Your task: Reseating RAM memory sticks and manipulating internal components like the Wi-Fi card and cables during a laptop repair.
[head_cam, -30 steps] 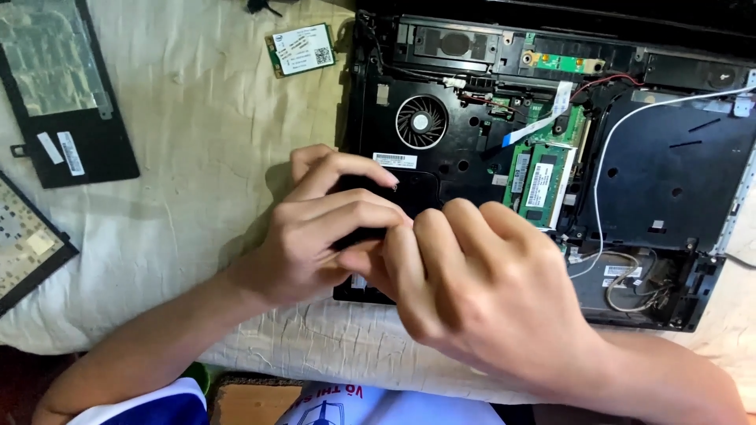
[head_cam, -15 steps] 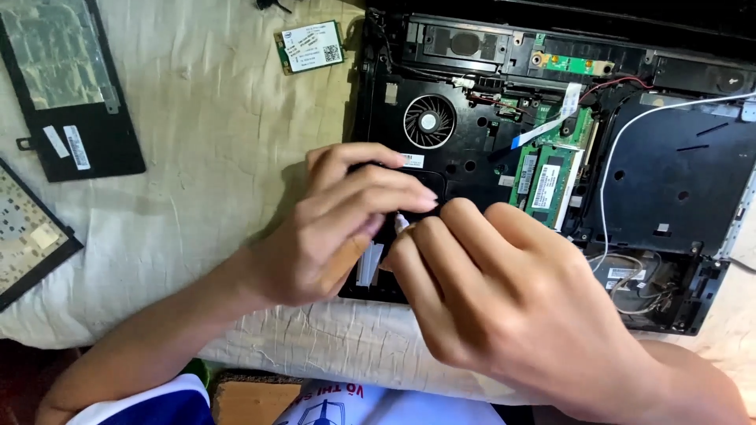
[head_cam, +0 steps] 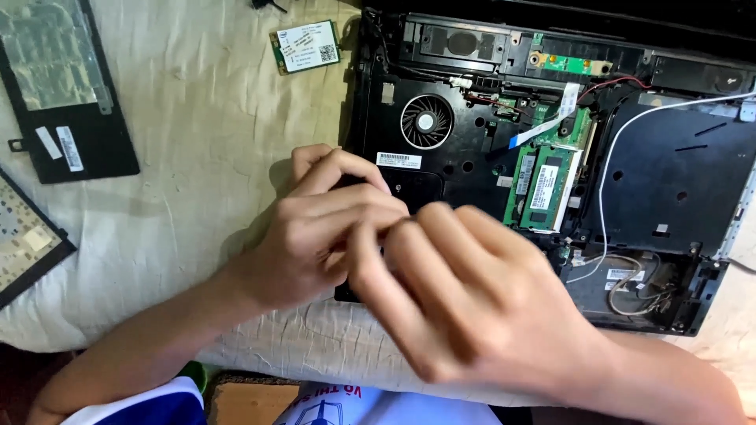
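Both hands meet over near-left corner of opened laptop base (head_cam: 551, 197), lying on cloth-covered bed (head_cam: 213, 126). Left hand (head_cam: 323, 228) curled, fingertips pinched narrow on sth small, can't tell what. Right hand (head_cam: 480, 307) blurred, fingers bent, touching left; grip unclear. Fan (head_cam: 426, 121) just far of hands, RAM stick (head_cam: 546, 182) to right. Wifi card (head_cam: 307, 46) far-left.

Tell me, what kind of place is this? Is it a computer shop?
Probably a home, not a shop. The opened laptop lies on a soft, quilted cream cloth, like a bed or cushion, not a workbench. A removed cover panel and a small green circuit card lie loose on the cloth.
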